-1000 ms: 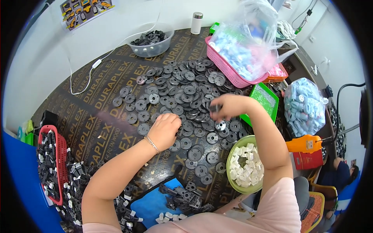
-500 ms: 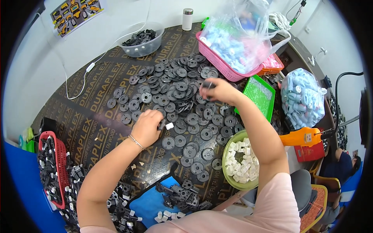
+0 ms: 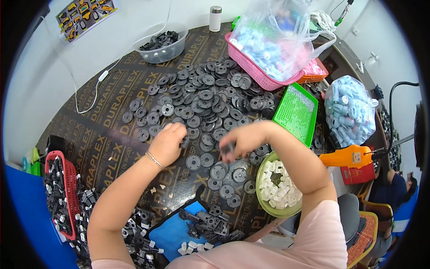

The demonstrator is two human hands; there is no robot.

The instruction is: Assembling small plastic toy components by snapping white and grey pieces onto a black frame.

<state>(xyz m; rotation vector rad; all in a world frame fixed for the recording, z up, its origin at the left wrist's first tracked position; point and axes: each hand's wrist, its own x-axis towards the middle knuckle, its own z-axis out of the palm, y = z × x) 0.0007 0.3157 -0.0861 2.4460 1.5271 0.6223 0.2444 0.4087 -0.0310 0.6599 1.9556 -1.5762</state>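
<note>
My left hand (image 3: 167, 142) is closed on a small black plastic part (image 3: 184, 142) over the table, left of the loose discs; its fingers hide most of that part. My right hand (image 3: 244, 140) is slightly blurred, low over the near side of the disc pile. Its fingers are curled round a dark round piece (image 3: 229, 148) that looks like one of the black discs. Around both hands lie many black plastic discs (image 3: 205, 95) with centre holes, heaped in the middle and scattered singly toward me.
A green bowl (image 3: 260, 196) of white plastic pieces stands beside my right forearm. Nearer me lie a blue mat (image 3: 168, 237) and black parts (image 3: 212, 223). Further off are a green tray (image 3: 295, 112), a pink basket (image 3: 251, 71) and an orange tool (image 3: 347, 157). A red basket (image 3: 69, 197) stands left.
My right hand has come toward me and slightly left, from the pile's right side, still holding the dark piece. My left hand moved slightly left; the white piece at its fingertips no longer shows.
</note>
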